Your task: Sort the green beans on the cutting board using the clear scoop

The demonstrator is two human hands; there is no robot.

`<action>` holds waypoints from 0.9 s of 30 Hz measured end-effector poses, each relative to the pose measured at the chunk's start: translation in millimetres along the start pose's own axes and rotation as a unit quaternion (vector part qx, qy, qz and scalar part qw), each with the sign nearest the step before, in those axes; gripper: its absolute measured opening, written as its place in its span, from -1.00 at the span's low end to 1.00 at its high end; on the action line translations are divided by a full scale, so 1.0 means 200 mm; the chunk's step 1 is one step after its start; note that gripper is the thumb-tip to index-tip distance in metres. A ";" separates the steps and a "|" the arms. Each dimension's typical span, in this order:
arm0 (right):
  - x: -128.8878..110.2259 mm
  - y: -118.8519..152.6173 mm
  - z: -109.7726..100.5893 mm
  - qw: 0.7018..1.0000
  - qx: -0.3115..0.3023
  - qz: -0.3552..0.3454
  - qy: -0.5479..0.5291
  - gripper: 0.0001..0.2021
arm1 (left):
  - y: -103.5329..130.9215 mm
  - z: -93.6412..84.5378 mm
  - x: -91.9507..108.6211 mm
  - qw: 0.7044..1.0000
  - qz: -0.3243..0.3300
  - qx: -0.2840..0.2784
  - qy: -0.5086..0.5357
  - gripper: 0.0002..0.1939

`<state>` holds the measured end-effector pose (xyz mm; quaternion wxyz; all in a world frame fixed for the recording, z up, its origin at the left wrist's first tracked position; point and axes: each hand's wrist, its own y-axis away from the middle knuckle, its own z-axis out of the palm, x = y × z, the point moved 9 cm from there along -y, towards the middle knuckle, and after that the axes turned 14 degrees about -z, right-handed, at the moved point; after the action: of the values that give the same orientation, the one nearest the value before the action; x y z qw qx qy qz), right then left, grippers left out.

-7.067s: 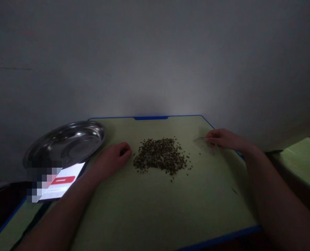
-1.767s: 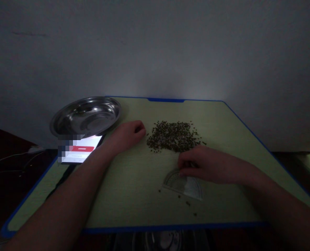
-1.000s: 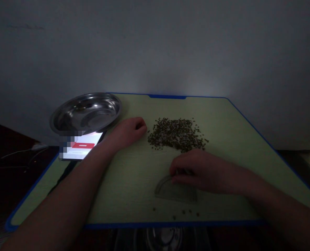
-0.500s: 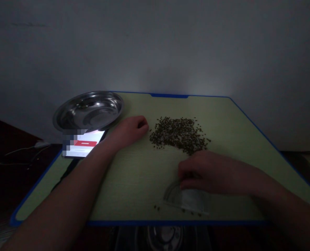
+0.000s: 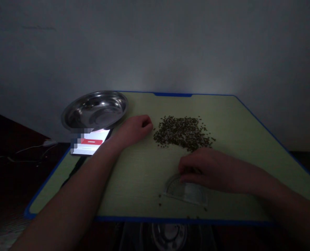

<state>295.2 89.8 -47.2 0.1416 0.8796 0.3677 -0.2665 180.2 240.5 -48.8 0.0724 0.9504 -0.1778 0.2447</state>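
Observation:
A heap of small dark grains (image 5: 183, 132) lies spread on the pale green table (image 5: 134, 188). My left hand (image 5: 138, 129) rests just left of the heap, fingers curled together; whether anything is inside cannot be seen. Below the heap, my right hand (image 5: 196, 167) has its thumb and fingers curled at the top edge of a clear protractor (image 5: 186, 191). The protractor's straight side faces the near table edge. A few loose grains (image 5: 159, 200) lie beside it, and others are near the table's front edge.
At the back left sits a shiny steel basin (image 5: 96, 111). A lit phone (image 5: 89, 146) lies in front of it, beside my left forearm. A round metal object (image 5: 169, 235) shows below the front edge. Behind the table rises a grey wall (image 5: 170, 45).
The whole view has shifted slightly, with the table appearing further right. Near the protractor, the loose grains sit differently, some now closer to the front edge. Both hands keep nearly the same pose.

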 end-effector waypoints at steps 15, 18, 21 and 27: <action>-0.15 -0.09 0.09 0.997 0.007 -0.074 -0.025 -0.82 | 0.01 0.00 0.01 1.000 0.005 -0.002 -0.004 -0.77; -0.15 -0.09 0.10 0.996 -0.006 -0.075 -0.041 -0.82 | 0.01 0.00 0.01 1.000 0.001 -0.005 -0.006 -0.76; -0.15 -0.09 0.10 0.996 -0.009 -0.075 -0.048 -0.83 | 0.01 -0.01 0.02 1.000 0.002 -0.005 -0.003 -0.75; -0.11 -0.06 0.07 0.995 0.003 -0.073 -0.068 -0.84 | 0.01 -0.01 0.02 1.000 -0.001 -0.005 -0.004 -0.74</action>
<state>268.7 80.1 -46.9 0.1441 0.8308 0.4198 -0.3359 182.1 237.6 -45.3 0.0770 0.9512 -0.1779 0.2399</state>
